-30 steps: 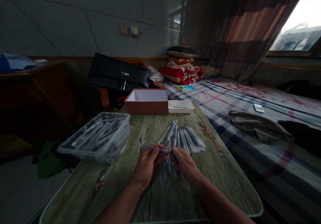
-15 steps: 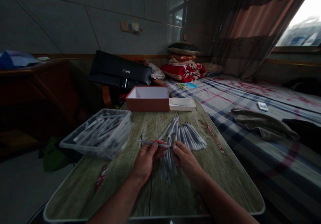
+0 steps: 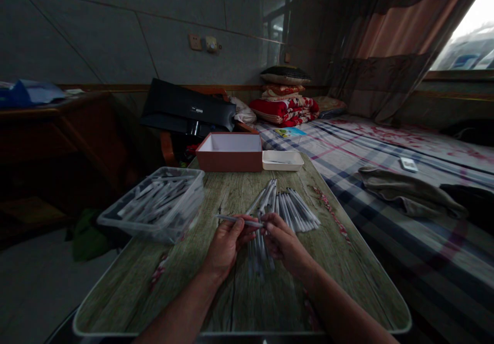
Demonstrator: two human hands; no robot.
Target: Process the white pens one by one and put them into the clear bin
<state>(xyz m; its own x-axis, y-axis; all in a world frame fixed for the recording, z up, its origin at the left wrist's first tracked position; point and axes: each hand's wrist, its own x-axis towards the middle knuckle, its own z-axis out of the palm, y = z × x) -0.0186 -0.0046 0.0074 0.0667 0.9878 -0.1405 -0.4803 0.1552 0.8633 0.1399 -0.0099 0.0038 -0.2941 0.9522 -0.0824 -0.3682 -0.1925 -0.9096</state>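
Observation:
My left hand point(image 3: 227, 243) pinches a thin grey pen point(image 3: 231, 219) that lies crosswise, its tip pointing left. My right hand point(image 3: 283, 242) is closed at the pen's right end, fingers pinched on it. Both hands hover over a pile of similar pens point(image 3: 287, 207) spread on the wooden table point(image 3: 239, 303). More pens lie under my hands.
A clear plastic bin point(image 3: 154, 205) full of pens overhangs the table's left edge. A brown open box point(image 3: 230, 152) and a small white tray point(image 3: 282, 160) stand at the far end. A bed with a checked cover point(image 3: 386, 200) runs along the right.
My hands keep their grip on the pen; my view has shifted slightly left and down, otherwise nothing has moved.

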